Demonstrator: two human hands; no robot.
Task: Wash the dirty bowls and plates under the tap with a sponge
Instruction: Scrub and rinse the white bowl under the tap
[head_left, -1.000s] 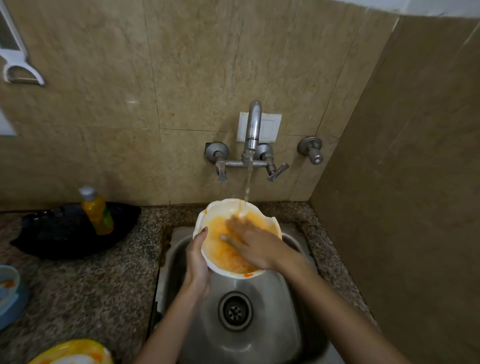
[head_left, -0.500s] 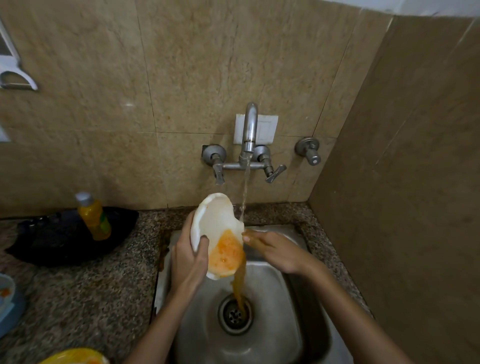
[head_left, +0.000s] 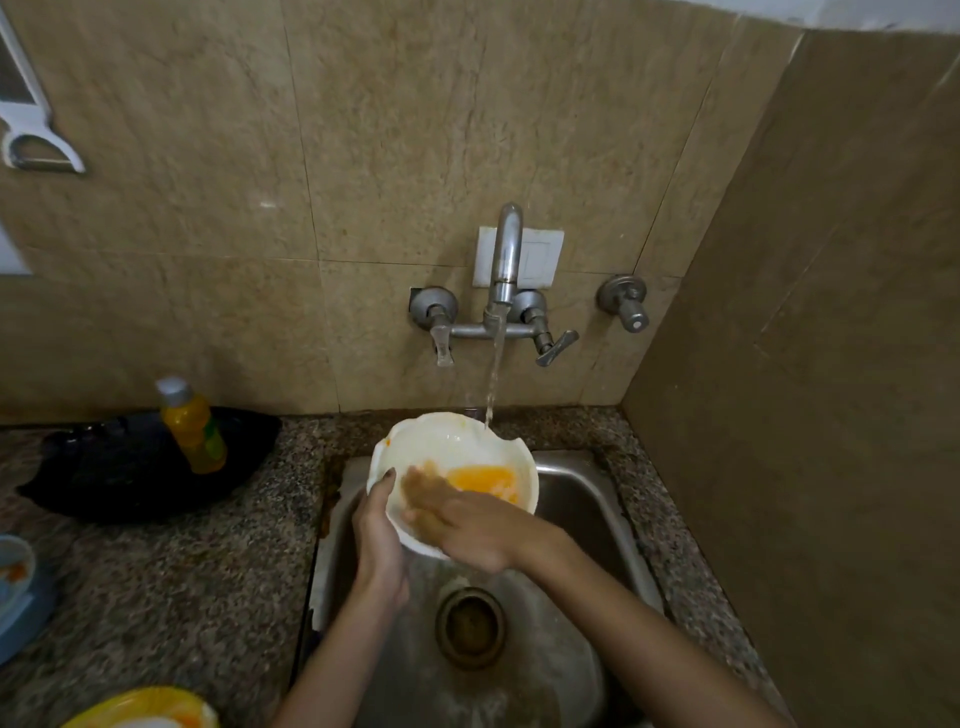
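A white bowl with a wavy rim sits over the steel sink, with orange water pooled in it. My left hand grips the bowl's left rim, thumb inside. My right hand lies flat inside the bowl, its fingers blurred against the inner wall. Water runs from the tap onto the bowl's far rim. No sponge is visible.
A yellow bottle stands on a black tray on the granite counter at the left. A blue bowl sits at the left edge and a yellow-rimmed plate at the bottom. The drain lies below the bowl.
The bowl was tipped on edge, pouring orange water into the drain; it is now level again under the stream. My right hand moved back inside it.
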